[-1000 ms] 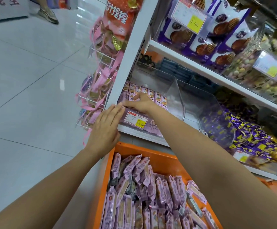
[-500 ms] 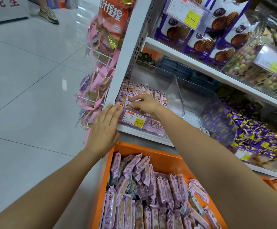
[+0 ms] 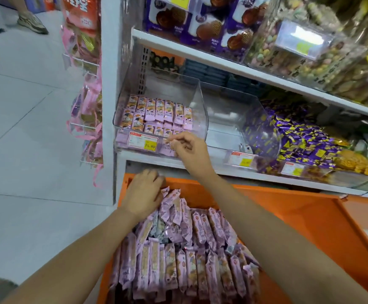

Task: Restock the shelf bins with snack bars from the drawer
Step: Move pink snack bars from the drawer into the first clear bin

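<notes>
Snack bars (image 3: 178, 266): my left grip (image 3: 142, 194) curls into the drawer (image 3: 310, 216) pile for a grab, hold unclear; right grip (image 3: 187, 148) hovers loose-curled, looks empty, at the bin (image 3: 200, 106).

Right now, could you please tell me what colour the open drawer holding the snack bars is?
The drawer is bright orange, seen in the head view.

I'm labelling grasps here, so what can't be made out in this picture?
Head view only.
Left hand: its back hides the fingers; a grip on snack bars is unclear.
Right hand: blurred fingers at the bin; pinch uncertain.
Drawer: near end cut off by the bottom edge.
</notes>
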A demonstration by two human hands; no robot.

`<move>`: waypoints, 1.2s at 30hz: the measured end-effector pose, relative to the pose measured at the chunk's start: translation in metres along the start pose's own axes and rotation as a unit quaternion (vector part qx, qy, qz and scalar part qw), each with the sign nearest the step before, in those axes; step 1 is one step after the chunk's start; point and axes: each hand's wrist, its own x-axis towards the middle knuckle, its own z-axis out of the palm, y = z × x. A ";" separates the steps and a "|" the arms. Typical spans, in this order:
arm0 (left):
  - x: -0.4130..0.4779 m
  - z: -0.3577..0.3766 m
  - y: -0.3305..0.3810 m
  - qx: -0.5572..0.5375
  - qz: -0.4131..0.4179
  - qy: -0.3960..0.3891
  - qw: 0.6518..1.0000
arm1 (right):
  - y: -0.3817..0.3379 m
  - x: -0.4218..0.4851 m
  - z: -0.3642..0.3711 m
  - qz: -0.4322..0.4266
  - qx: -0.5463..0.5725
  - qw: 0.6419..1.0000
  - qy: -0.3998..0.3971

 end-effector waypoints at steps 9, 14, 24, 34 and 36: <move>-0.041 0.064 0.028 0.015 -0.104 -0.260 0.960 | 0.122 -0.105 0.002 0.201 -0.117 0.972 -0.043; -0.039 0.080 0.032 -0.019 -0.100 -0.239 0.966 | 0.161 -0.133 0.011 0.278 -0.174 0.939 -0.108; -0.019 0.101 0.030 0.060 -0.069 -0.260 0.961 | 0.189 -0.140 0.025 0.212 -0.322 0.893 -0.231; -0.007 0.103 0.032 0.142 -0.062 -0.216 0.964 | 0.192 -0.127 0.036 0.170 -0.345 0.917 -0.107; -0.006 0.105 0.032 0.148 -0.066 -0.209 0.964 | 0.193 -0.127 0.034 0.185 -0.298 0.932 -0.086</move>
